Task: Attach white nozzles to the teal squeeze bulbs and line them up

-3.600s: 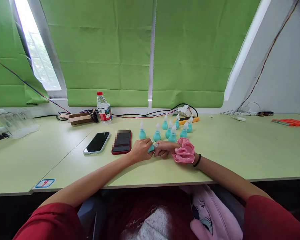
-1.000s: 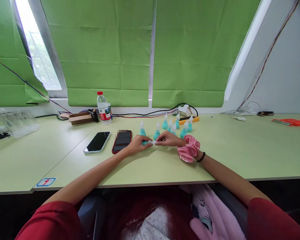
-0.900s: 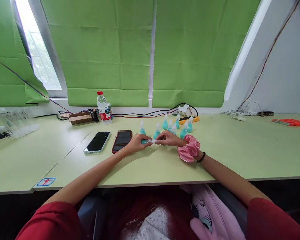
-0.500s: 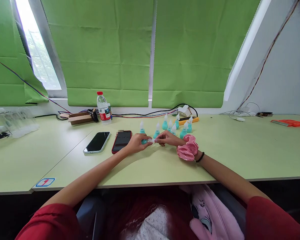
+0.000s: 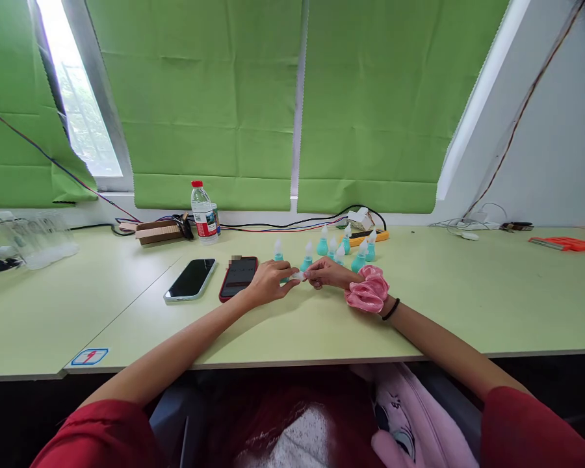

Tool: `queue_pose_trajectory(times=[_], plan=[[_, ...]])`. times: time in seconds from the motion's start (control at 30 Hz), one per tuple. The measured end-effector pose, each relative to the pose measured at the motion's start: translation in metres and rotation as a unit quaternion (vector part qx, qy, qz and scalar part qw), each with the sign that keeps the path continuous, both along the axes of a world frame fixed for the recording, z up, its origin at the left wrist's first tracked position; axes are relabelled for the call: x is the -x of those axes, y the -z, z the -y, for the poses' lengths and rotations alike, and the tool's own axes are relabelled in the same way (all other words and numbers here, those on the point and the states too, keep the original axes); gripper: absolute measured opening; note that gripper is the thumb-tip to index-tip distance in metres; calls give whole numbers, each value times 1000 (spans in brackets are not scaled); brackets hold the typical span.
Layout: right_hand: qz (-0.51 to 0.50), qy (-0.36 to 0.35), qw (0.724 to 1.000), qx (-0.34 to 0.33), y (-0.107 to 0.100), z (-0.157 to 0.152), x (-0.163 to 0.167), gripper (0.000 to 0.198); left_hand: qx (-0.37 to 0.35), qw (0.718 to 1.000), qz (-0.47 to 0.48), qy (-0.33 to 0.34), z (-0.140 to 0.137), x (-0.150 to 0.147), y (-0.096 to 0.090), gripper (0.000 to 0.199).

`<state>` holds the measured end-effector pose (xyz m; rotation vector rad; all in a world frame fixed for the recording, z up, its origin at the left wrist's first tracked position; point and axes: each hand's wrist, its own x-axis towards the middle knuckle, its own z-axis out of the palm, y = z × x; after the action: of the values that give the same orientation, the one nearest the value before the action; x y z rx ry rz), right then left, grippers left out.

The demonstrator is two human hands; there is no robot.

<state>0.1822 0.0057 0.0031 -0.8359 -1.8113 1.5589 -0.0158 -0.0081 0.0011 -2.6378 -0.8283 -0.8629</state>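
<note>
My left hand (image 5: 269, 282) is closed around the teal bulb of a small nasal aspirator (image 5: 297, 276), whose clear tip points right. The fingertips of my right hand (image 5: 330, 272) pinch the end of that tip. Fingers cover most of the bulb. Several like aspirators with teal bulbs and whitish tips stand upright just beyond my hands. One aspirator (image 5: 278, 249) stands behind my left hand, another aspirator (image 5: 308, 255) between the two hands, and a third aspirator (image 5: 359, 259) behind my right wrist.
Left of my hands lie a red-cased phone (image 5: 238, 276) and a pale-cased phone (image 5: 191, 279). Farther back are a water bottle (image 5: 204, 214), a cardboard box (image 5: 158, 232), cables and a yellow-and-black tool (image 5: 365, 238). An orange item (image 5: 565, 244) lies far right.
Both hands stay together at nearly the same spot. The left fingers have shifted slightly over the bulb, and less of its teal shows. The view has shifted a little.
</note>
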Motion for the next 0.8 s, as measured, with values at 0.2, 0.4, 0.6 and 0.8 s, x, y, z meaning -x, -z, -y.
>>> queue_pose_trajectory(times=[0.2, 0.4, 0.6, 0.8], plan=[[-86, 89, 992, -18, -3, 5, 11, 28, -6, 996, 81, -22, -3, -2, -1, 33], [-96, 124, 987, -48, 0, 7, 13, 31, 89, 984, 154, -11, 2, -12, 3, 30], [-26, 149, 975, -164, 1, 9, 13, 38, 131, 978, 164, 10, 3, -15, 3, 27], [30, 279, 886, -370, -1, 12, 13, 35, 131, 979, 154, -10, 1, -15, 7, 27]])
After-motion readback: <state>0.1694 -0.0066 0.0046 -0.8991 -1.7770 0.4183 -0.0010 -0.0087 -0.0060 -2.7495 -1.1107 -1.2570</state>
